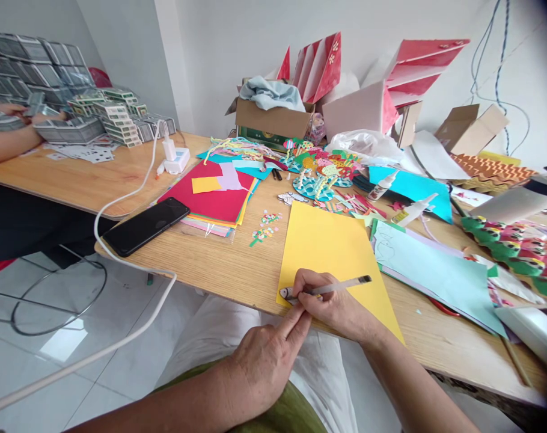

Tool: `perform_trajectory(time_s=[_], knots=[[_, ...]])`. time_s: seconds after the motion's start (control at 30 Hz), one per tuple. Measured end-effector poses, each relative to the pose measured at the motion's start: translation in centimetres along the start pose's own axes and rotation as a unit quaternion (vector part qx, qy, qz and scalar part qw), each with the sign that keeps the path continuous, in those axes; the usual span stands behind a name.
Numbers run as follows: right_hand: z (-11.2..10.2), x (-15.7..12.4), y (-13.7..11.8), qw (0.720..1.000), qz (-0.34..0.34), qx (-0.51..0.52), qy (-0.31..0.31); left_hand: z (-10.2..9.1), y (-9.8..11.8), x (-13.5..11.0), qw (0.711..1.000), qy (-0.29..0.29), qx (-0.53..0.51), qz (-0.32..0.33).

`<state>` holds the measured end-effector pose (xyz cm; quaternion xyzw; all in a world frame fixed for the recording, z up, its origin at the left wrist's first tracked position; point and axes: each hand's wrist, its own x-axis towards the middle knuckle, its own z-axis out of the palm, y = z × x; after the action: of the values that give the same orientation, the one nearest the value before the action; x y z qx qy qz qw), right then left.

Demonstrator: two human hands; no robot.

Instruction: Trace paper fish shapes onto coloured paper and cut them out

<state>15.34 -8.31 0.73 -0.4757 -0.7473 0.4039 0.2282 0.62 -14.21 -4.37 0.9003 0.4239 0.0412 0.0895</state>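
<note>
A pen [345, 285] with a clear barrel and dark end is pinched in my right hand [332, 304], which rests on a yellow sheet of paper [332, 240]. Under those fingers lies a small fish cutout [285, 293] with dark outlines, partly hidden by the hand. My left hand [273, 349] reaches in from below, index and middle fingers stretched out, tips against the near edge of the sheet beside the cutout and touching my right hand. Whether the left fingertips press on the cutout itself is hidden. Another fish cutout [293, 198] lies beyond the yellow sheet.
A black phone [147, 225] lies left of stacked coloured paper [205, 192]. Right are a pale blue sheet [440, 270] and glue bottles [415, 210]. Paper fish crafts [318, 180] stand behind. A white cable [138, 192] crosses the left edge. Another person's arm [7, 144] is at far left.
</note>
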Motion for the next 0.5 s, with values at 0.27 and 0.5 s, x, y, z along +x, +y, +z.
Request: perform_trajectory(time_s=[0.27,0.5], knots=[[-0.28,-0.08,0.31,1.000,0.010,0.012,-0.011,-0.12,0.07,-0.01,1.000,0.006,0.013,0.002],[-0.32,0.06,0.42,0.999,0.020,0.022,-0.020,-0.02,-0.12,0.06,1.000,-0.003,-0.001,0.014]])
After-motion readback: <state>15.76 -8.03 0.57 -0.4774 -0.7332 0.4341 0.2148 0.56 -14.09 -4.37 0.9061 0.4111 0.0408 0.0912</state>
